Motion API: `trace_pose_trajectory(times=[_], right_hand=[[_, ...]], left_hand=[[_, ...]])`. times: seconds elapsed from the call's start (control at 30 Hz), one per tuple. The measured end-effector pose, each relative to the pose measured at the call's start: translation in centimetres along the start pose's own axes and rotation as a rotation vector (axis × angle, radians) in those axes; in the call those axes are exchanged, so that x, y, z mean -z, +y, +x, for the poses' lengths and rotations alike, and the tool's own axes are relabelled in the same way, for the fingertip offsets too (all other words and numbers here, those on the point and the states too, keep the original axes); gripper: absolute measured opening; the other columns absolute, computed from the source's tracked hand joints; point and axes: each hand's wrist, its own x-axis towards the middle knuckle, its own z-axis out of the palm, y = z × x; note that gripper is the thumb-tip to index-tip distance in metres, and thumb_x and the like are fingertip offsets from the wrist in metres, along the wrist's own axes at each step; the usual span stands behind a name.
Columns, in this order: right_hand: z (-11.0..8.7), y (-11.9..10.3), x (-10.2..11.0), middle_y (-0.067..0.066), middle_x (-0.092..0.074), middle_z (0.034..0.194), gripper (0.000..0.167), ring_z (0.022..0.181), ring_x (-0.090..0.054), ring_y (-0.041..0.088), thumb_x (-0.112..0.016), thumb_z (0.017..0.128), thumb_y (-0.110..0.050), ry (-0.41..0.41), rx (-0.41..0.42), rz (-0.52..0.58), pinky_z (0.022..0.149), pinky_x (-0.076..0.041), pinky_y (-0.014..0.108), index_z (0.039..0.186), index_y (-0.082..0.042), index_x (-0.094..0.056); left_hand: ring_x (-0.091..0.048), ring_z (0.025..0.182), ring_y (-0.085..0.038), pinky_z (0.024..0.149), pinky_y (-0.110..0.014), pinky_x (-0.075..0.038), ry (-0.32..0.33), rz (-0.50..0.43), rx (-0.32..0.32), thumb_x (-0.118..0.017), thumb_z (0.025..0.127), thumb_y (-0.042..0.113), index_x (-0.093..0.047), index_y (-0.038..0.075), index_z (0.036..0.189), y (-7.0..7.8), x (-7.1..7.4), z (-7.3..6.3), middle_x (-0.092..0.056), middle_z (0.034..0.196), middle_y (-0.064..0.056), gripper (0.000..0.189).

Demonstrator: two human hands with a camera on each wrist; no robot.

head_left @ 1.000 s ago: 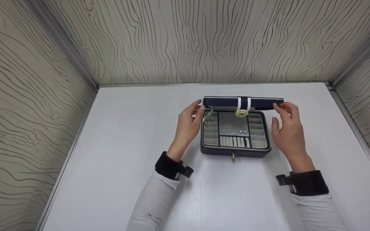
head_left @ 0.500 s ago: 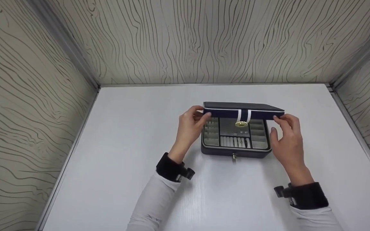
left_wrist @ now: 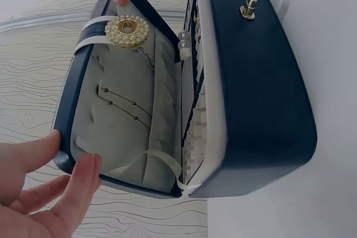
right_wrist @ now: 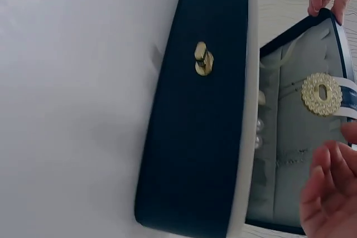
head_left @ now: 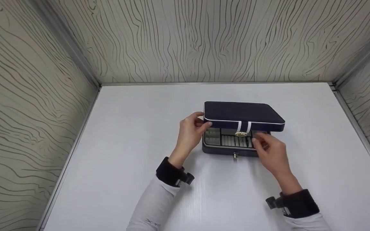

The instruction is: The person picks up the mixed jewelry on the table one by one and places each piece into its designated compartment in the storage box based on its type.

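Observation:
A navy jewelry box (head_left: 218, 149) stands on the table with its lid (head_left: 241, 111) partly raised. My left hand (head_left: 189, 134) pinches the lid's front left corner between thumb and fingers. Just under the lid's front edge, near the box's right front, my right hand (head_left: 273, 155) hovers with loosely bent fingers and nothing in them. From the lid's front hangs a strap with a round gold clasp (left_wrist: 127, 30). The box front bears a gold turn-lock (left_wrist: 249, 7). Inside the lid, the left wrist view shows a thin chain necklace (left_wrist: 125, 108). Grey compartments (head_left: 212, 136) show below.
The white table (head_left: 140, 128) surrounds the box. Patterned panels (head_left: 185, 41) rise at the back and both sides. Inside the lid a pale ribbon (left_wrist: 159, 154) joins it to the base. Ring rolls (head_left: 233, 141) and pearl earrings (right_wrist: 259, 133) sit in the box.
The lid has tilted down and forward over the compartments, the left hand still holding its corner. My right hand has let go of the lid's right corner and moved left and down.

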Motion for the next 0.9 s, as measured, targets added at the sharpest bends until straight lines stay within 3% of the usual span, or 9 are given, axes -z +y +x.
trace_pose_trajectory(times=[0.1, 0.23, 0.4, 0.6, 0.73, 0.9], right_hand=[[-0.2, -0.1, -0.4, 0.01, -0.067, 0.087, 0.024, 0.075, -0.061, 0.018, -0.067, 0.093, -0.007, -0.163, -0.123, 0.067, 0.063, -0.049, 0.016, 0.111, 0.007, -0.068], [-0.4, -0.1, -0.8, 0.008, -0.067, 0.087, 0.02, 0.076, -0.061, 0.017, -0.067, 0.094, -0.012, -0.271, -0.21, 0.139, 0.064, -0.051, 0.021, 0.106, 0.004, -0.069], [-0.9, 0.1, -1.0, 0.007, -0.066, 0.081, 0.014, 0.07, -0.06, 0.018, -0.07, 0.092, -0.014, -0.34, -0.234, 0.184, 0.058, -0.05, 0.023, 0.094, -0.001, -0.069], [-1.4, 0.5, -0.9, 0.013, -0.065, 0.076, 0.014, 0.065, -0.06, 0.022, -0.069, 0.093, -0.018, -0.491, -0.272, 0.192, 0.053, -0.05, 0.026, 0.089, -0.004, -0.067], [-1.6, 0.7, -1.1, 0.01, -0.065, 0.072, 0.014, 0.061, -0.057, 0.017, -0.071, 0.091, -0.019, -0.559, -0.267, 0.142, 0.051, -0.047, 0.025, 0.084, -0.007, -0.068], [-1.7, 0.8, -1.5, 0.005, -0.065, 0.068, 0.01, 0.057, -0.055, 0.014, -0.072, 0.09, -0.015, -0.592, -0.271, 0.037, 0.049, -0.042, 0.025, 0.081, -0.01, -0.07]], left_hand=[[-0.066, 0.075, -0.011, 0.067, -0.021, -0.054, -0.055, 0.041, 0.004, -0.074, 0.089, 0.014, -0.062, -0.001, 0.126, 0.0, 0.1, -0.3, -0.069, 0.086, -0.007, 0.042], [-0.063, 0.074, -0.01, 0.066, -0.022, -0.052, -0.117, 0.106, -0.007, -0.074, 0.088, 0.012, -0.065, 0.002, 0.125, -0.2, 0.3, -0.7, -0.069, 0.086, -0.006, 0.039], [-0.066, 0.074, -0.011, 0.066, -0.024, -0.054, -0.123, 0.168, -0.011, -0.077, 0.085, 0.011, -0.072, 0.001, 0.113, -0.6, 0.2, -1.2, -0.073, 0.091, -0.008, 0.03], [-0.065, 0.072, -0.006, 0.064, -0.022, -0.051, -0.133, 0.201, 0.024, -0.08, 0.08, 0.009, -0.076, 0.003, 0.105, -1.2, 0.0, -1.8, -0.074, 0.095, -0.003, 0.025], [-0.061, 0.067, -0.006, 0.059, -0.023, -0.048, -0.145, 0.23, 0.045, -0.08, 0.078, 0.007, -0.077, 0.005, 0.103, -1.7, -0.4, -2.3, -0.074, 0.093, -0.001, 0.025], [-0.064, 0.074, -0.01, 0.065, -0.026, -0.051, -0.164, 0.289, 0.05, -0.081, 0.076, 0.005, -0.076, 0.004, 0.102, -2.2, -0.9, -2.6, -0.073, 0.091, -0.004, 0.026]])
